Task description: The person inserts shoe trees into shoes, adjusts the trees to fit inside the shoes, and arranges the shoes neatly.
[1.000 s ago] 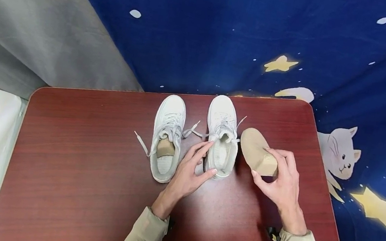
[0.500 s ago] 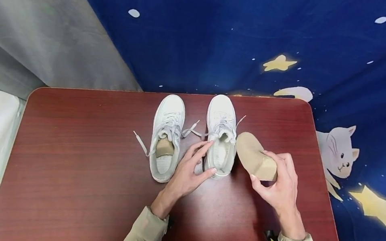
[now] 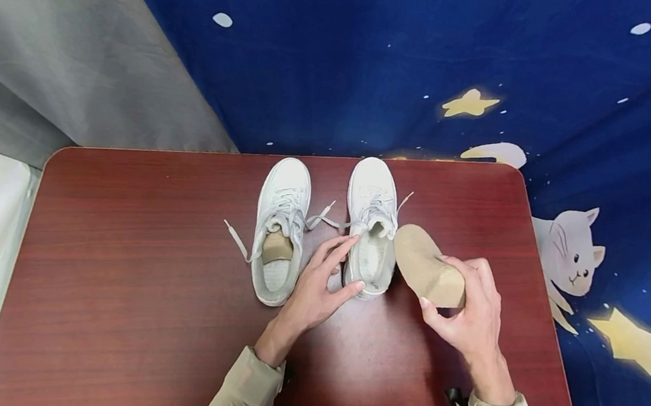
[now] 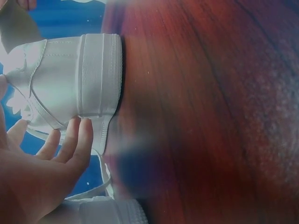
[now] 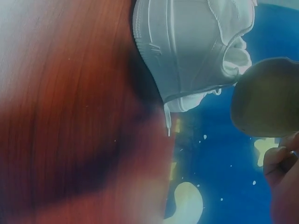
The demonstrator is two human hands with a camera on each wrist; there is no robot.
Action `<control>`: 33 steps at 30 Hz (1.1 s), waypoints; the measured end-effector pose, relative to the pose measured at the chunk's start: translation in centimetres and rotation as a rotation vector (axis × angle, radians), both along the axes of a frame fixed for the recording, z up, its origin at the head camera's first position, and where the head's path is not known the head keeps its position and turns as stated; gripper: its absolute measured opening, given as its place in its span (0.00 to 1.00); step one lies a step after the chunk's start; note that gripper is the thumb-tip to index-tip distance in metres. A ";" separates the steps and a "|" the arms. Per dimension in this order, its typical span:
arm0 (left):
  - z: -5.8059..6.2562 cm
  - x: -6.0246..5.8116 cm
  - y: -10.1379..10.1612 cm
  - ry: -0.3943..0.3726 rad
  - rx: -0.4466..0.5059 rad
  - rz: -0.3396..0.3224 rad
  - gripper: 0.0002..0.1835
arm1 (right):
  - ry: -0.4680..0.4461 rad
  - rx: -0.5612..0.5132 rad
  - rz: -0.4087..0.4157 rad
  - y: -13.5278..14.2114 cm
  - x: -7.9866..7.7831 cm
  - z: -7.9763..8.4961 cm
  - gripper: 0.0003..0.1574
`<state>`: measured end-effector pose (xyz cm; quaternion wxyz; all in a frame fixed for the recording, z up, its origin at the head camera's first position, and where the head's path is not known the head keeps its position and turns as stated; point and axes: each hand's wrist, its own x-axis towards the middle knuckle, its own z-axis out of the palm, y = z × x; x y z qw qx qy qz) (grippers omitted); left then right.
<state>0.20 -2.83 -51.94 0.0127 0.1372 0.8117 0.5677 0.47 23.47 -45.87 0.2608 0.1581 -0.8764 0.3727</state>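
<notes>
My left hand (image 3: 313, 297) holds the right-hand white sneaker (image 3: 372, 188) at its heel end, fingertips along its left side and thumb at the heel rim. The inside of that shoe shows bare lining. With fingers and thumb my right hand (image 3: 472, 311) grips a beige, rounded shoe tree (image 3: 425, 261) by its blocky back end. Its rounded toe points up and left, right beside the shoe's collar; the right wrist view shows the shoe tree (image 5: 266, 98) raised above the table. A second white sneaker (image 3: 285, 187) stands on the left, with a similar beige shoe tree (image 3: 278, 247) inside.
Both shoes stand on a dark red wooden table (image 3: 139, 261), toes toward its far edge. Loose laces (image 3: 326, 217) lie between them. Behind the table hangs a blue curtain (image 3: 320, 58) with stars and a cat; a grey curtain (image 3: 103, 64) is at the left.
My right hand has brought the shoe tree slightly left and nearer, close against the right-hand sneaker's side. My left hand stays at that sneaker's heel.
</notes>
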 end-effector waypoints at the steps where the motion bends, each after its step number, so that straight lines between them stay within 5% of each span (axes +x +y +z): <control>1: 0.0 0.0 0.0 0.000 0.002 0.000 0.41 | 0.002 -0.001 0.001 0.0 0.0 -0.1 0.41; 33: 0.1 -0.1 0.0 -0.014 0.006 -0.003 0.41 | 0.049 -0.028 0.078 -1.4 0.5 1.4 0.40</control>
